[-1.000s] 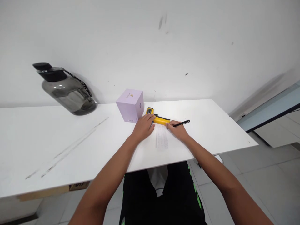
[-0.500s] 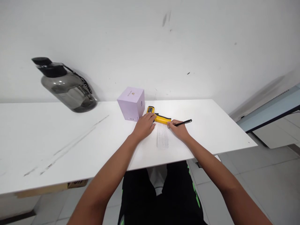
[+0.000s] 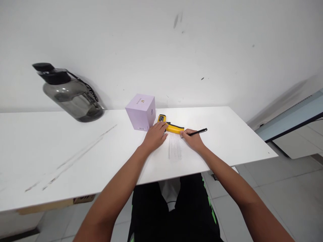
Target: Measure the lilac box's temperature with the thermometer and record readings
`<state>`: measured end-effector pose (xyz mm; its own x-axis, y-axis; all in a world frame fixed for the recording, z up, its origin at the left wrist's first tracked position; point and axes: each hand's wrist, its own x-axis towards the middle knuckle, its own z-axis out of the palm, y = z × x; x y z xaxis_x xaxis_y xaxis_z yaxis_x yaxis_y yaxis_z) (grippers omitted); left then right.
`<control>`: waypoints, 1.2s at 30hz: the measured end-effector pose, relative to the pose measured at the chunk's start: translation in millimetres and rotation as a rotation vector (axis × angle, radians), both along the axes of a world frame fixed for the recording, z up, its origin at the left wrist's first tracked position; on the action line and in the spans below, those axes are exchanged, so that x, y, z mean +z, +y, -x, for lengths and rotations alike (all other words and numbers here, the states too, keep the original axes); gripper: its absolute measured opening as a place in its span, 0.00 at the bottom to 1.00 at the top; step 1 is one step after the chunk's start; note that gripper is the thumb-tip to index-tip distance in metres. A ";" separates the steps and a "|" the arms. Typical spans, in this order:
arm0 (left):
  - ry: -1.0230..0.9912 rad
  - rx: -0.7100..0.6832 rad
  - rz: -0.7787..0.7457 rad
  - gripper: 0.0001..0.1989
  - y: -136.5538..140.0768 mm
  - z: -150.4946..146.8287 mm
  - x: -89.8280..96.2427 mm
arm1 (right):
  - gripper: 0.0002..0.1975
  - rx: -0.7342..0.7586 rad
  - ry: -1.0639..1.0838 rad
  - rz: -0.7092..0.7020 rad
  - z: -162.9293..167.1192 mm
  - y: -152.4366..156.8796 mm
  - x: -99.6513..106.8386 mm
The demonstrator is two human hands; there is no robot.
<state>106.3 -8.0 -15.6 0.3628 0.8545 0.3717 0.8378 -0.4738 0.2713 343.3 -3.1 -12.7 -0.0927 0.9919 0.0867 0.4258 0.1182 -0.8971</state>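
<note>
In the middle of the frame we have a yellow infrared thermometer (image 3: pixel 174 129) lying on the white tabletop (image 3: pixel 222 124), and we judge the step in hand to be careful work with the black pen (image 3: pixel 199 132) at its lower right end. To do it well, we should press evenly with the left hand (image 3: pixel 154 135) so the body cannot swivel, and move the pen lightly. The left fingers lie close together over the thermometer, thumb apart; whether they grip it we cannot tell. The fingers of the right hand (image 3: pixel 193 138) are clamped on the pen. Counting, we find one thermometer, one pen, two hands, one lilac box (image 3: pixel 137 116) left of centre, one grey water bottle (image 3: pixel 73 94) at upper left, and below centre one patch of faint marks (image 3: pixel 176 148), perhaps paper, though we cannot be sure
</note>
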 end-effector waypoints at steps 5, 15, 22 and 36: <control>0.006 -0.005 -0.005 0.22 -0.2 -0.6 0.9 | 0.19 0.002 0.007 -0.019 -0.3 0.9 -0.3; 0.015 0.005 0.016 0.23 -0.7 -1.2 1.1 | 0.18 -0.008 -0.003 -0.013 -0.8 -0.5 0.8; -0.001 -0.005 -0.008 0.23 0.8 0.8 -0.4 | 0.18 -0.020 -0.027 -0.040 -0.8 -1.3 2.0; -0.066 -0.063 -0.231 0.15 -4.6 2.0 14.7 | 0.25 -0.195 0.058 -0.201 -14.8 4.1 8.3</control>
<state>104.3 -12.6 -1.0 0.3810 0.7209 0.5790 0.7889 -0.5800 0.2031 358.1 1.0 -4.4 0.1089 0.9530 0.2827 0.4068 0.2168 -0.8874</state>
